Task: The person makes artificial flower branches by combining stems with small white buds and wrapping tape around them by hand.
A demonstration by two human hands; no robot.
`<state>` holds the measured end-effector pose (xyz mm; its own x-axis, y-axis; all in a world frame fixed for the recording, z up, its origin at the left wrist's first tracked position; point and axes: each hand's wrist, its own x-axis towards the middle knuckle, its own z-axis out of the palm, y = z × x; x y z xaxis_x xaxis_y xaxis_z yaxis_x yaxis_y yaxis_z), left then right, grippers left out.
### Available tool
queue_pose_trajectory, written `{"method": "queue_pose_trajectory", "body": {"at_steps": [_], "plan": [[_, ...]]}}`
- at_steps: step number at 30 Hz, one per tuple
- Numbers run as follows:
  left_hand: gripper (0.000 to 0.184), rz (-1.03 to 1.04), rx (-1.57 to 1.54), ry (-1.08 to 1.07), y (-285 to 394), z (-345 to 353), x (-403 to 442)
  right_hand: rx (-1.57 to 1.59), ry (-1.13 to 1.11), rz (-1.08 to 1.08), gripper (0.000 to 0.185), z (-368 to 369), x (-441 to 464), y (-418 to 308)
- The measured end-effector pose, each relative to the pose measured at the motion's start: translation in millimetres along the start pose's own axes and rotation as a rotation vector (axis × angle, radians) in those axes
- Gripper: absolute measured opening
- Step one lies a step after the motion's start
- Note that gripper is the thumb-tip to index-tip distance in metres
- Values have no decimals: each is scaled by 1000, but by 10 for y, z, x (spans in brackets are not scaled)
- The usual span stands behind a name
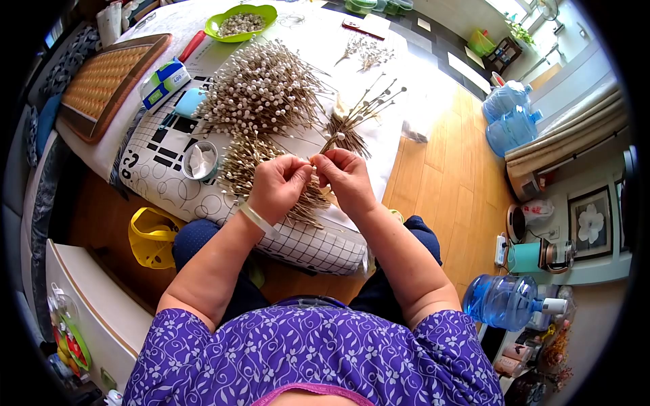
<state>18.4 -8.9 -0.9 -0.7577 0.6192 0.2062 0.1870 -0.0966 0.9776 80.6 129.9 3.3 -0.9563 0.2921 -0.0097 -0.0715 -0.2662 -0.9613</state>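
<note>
Purple shirt [311,358] nearest; I see left hand [279,186], right hand [345,179] pinching tiny piece [312,163]; knuckle nudge could scatter stems [245,162].

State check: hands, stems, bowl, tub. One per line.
Left hand: closed in a pinch; held item too small to tell
Right hand: closed in a pinch, fingertips by the left's; held item unclear
Large stem pile: loose, white-tipped
Near stem pile: partly hidden by hands
Green bowl: open, white bits inside
Round tub: open, white contents showing
</note>
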Motion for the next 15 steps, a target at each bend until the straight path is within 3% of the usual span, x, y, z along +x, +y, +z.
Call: {"method": "queue_pose_trajectory", "body": {"at_steps": [1, 4, 12, 15], "plan": [[13, 0, 1, 0, 11, -18, 16, 0, 0, 0, 17, -4, 6, 13], [18, -375, -176, -245, 104, -113, 72, -17, -26, -12, 16, -16, 14, 63], [15, -367, -230, -181, 113, -162, 71, -9, -115, 136, 13, -16, 17, -134], [15, -263, -96, -134, 58, -170, 55, -48, -106, 154, 13, -52, 33, -65]]}}
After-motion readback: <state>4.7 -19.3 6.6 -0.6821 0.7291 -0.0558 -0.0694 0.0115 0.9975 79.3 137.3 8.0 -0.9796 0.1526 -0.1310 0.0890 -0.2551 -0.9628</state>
